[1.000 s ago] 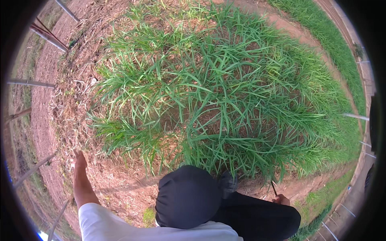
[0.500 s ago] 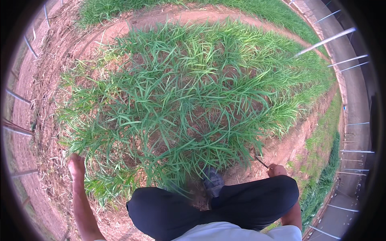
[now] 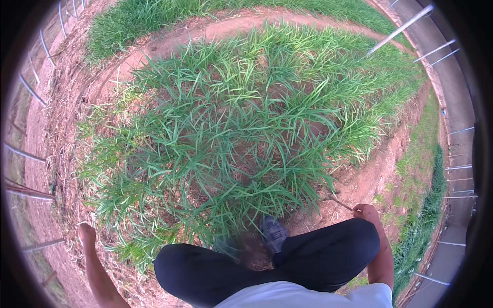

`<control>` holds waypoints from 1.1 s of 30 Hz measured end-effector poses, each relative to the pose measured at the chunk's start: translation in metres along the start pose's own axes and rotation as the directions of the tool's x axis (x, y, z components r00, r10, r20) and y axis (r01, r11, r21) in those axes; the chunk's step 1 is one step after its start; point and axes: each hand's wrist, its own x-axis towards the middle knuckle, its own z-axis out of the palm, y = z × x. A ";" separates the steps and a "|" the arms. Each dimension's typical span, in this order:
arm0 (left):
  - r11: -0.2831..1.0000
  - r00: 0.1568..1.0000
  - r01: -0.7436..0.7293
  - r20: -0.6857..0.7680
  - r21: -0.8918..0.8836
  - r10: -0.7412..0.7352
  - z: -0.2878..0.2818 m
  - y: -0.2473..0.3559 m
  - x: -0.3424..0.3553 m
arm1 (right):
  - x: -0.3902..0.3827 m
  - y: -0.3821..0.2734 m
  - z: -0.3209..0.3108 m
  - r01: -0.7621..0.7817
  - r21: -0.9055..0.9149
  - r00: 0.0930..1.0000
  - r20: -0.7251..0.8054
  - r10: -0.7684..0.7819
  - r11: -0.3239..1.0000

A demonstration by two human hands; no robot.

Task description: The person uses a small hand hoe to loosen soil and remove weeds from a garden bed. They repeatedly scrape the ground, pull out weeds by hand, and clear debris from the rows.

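Observation:
My left hand (image 3: 87, 235) is at the lower left over straw-littered soil, beside the grass; its fingers look curled, with a small pale bit at them that I cannot make out. My right hand (image 3: 362, 212) is closed round a thin stick-like tool (image 3: 345, 206), whose far end reaches toward the edge of the green grass clumps (image 3: 231, 138); whether it has a blade is unclear. My bent knees in dark trousers (image 3: 328, 254) spread below, with a grey shoe (image 3: 275, 233) at the grass's near edge.
A curving dirt path (image 3: 241, 23) runs beyond the clumps, with more grass (image 3: 133, 23) past it. Pale poles (image 3: 398, 32) stand at both sides. A grey paved strip (image 3: 457, 102) curves along the right, beside a lower band of grass (image 3: 421, 205).
The view has tipped, bringing both knees and the far path into sight. My left hand's fingers, spread a second ago, now look curled, and it sits lower. The right hand still holds the tool.

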 end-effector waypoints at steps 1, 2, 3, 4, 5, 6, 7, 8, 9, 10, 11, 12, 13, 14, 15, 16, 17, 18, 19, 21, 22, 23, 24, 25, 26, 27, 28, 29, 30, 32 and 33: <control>0.988 0.985 0.040 0.172 -0.147 -0.014 -0.034 0.061 0.014 | -0.015 0.001 -0.011 -0.035 -0.035 0.999 0.003 0.035 0.999; 0.980 0.997 -0.078 -0.040 -0.185 0.072 -0.036 0.059 0.006 | -0.003 -0.020 -0.025 0.003 -0.078 1.000 0.027 -0.001 0.997; 0.960 0.995 -0.092 0.000 -0.266 0.095 -0.057 0.108 0.003 | -0.001 -0.032 -0.041 0.004 -0.131 1.000 0.029 0.000 0.991; 0.957 0.991 -0.089 0.068 -0.278 0.112 -0.091 0.162 -0.002 | 0.000 -0.034 -0.053 0.038 -0.139 0.999 -0.015 -0.041 0.990; 0.930 0.983 -0.149 0.049 -0.335 0.175 -0.112 0.200 -0.007 | 0.004 -0.032 -0.063 0.078 -0.144 0.995 -0.055 -0.086 0.987; 0.879 0.968 -0.214 0.028 -0.426 0.250 -0.122 0.227 -0.011 | 0.010 -0.033 -0.074 0.092 -0.130 0.990 -0.098 -0.105 0.987; 0.834 0.932 -0.341 -0.035 -0.434 0.362 -0.137 0.259 -0.019 | 0.010 -0.045 -0.089 0.101 -0.079 0.981 -0.159 -0.113 0.992; 0.767 0.885 -0.430 -0.057 -0.476 0.461 -0.170 0.300 -0.032 | 0.008 -0.048 -0.103 0.104 -0.062 0.972 -0.204 -0.115 0.993; 0.732 0.862 -0.470 -0.077 -0.493 0.501 -0.195 0.336 -0.043 | 0.012 -0.054 -0.115 0.122 -0.042 0.960 -0.249 -0.129 0.992; 0.688 0.821 -0.542 -0.131 -0.483 0.555 -0.207 0.363 -0.053 | 0.017 -0.063 -0.124 0.148 -0.030 0.941 -0.303 -0.150 0.989; 0.577 0.734 -0.647 -0.203 -0.499 0.648 -0.214 0.391 -0.057 | 0.019 -0.069 -0.132 0.165 -0.015 0.920 -0.359 -0.160 0.986; 0.518 0.696 -0.661 -0.186 -0.543 0.693 -0.238 0.421 -0.069 | 0.023 -0.077 -0.137 0.184 -0.001 0.897 -0.409 -0.168 0.983; 0.505 0.668 -0.679 -0.164 -0.532 0.726 -0.248 0.449 -0.078 | 0.027 -0.088 -0.141 0.267 0.074 0.877 -0.431 -0.210 0.961; 0.437 0.581 -0.730 -0.139 -0.526 0.802 -0.259 0.474 -0.082 | 0.031 -0.100 -0.144 0.349 0.150 0.853 -0.459 -0.248 0.925; 0.410 0.548 -0.751 -0.141 -0.518 0.825 -0.274 0.498 -0.093 | 0.034 -0.108 -0.146 0.422 0.221 0.829 -0.486 -0.276 0.879; 0.285 0.457 -0.821 -0.272 -0.494 0.847 -0.279 0.520 -0.098 | 0.040 -0.115 -0.146 0.480 0.328 0.839 -0.443 -0.316 0.814; 0.238 0.417 -0.819 -0.257 -0.522 0.872 -0.291 0.538 -0.103 | 0.040 -0.130 -0.149 0.477 0.429 0.865 -0.387 -0.321 0.767; 0.232 0.383 -0.818 -0.197 -0.526 0.903 -0.299 0.555 -0.107 | 0.036 -0.155 -0.154 0.461 0.525 0.885 -0.327 -0.331 0.716; 0.245 0.395 -0.796 -0.168 -0.553 0.903 -0.307 0.569 -0.112 | 0.030 -0.178 -0.157 0.433 0.614 0.901 -0.262 -0.347 0.661; 0.206 0.387 -0.784 -0.202 -0.586 0.899 -0.320 0.585 -0.114 | 0.017 -0.221 -0.162 0.462 0.648 0.875 -0.221 -0.431 0.605; 0.207 0.452 -0.719 -0.219 -0.664 0.865 -0.321 0.588 -0.111 | 0.010 -0.240 -0.164 0.471 0.665 0.860 -0.199 -0.471 0.579; 0.194 0.510 -0.648 -0.230 -0.736 0.829 -0.318 0.593 -0.105 | 0.003 -0.256 -0.165 0.478 0.687 0.843 -0.186 -0.504 0.547; 0.160 0.555 -0.575 -0.240 -0.802 0.796 -0.319 0.602 -0.102 | -0.003 -0.267 -0.167 0.481 0.707 0.832 -0.180 -0.525 0.518; 0.162 0.607 -0.477 -0.191 -0.864 0.771 -0.324 0.601 -0.099 | -0.007 -0.279 -0.169 0.486 0.730 0.814 -0.178 -0.553 0.481; 0.065 0.636 -0.228 -0.098 -0.971 0.766 -0.317 0.603 -0.096 | -0.014 -0.289 -0.171 0.455 0.747 0.825 -0.148 -0.546 0.484; -0.019 0.650 0.036 0.009 -0.999 0.760 -0.307 0.600 -0.089 | -0.018 -0.306 -0.171 0.430 0.767 0.821 -0.113 -0.559 0.476; -0.093 0.653 0.230 0.083 -0.969 0.753 -0.309 0.594 -0.086 | -0.024 -0.319 -0.169 0.399 0.785 0.823 -0.078 -0.562 0.475; 0.006 0.665 0.308 0.220 -0.951 0.714 -0.312 0.588 -0.083 | -0.026 -0.329 -0.166 0.348 0.841 0.812 -0.051 -0.581 0.413; 0.004 0.674 0.347 0.252 -0.938 0.695 -0.316 0.582 -0.081 | -0.028 -0.339 -0.161 0.292 0.887 0.800 -0.021 -0.599 0.358; -0.014 0.666 0.396 0.277 -0.918 0.693 -0.311 0.576 -0.077 | -0.032 -0.349 -0.148 0.204 0.934 0.773 0.031 -0.633 0.295; -0.071 0.668 0.450 0.283 -0.890 0.688 -0.311 0.576 -0.076 | -0.035 -0.354 -0.142 0.183 0.939 0.761 0.053 -0.647 0.292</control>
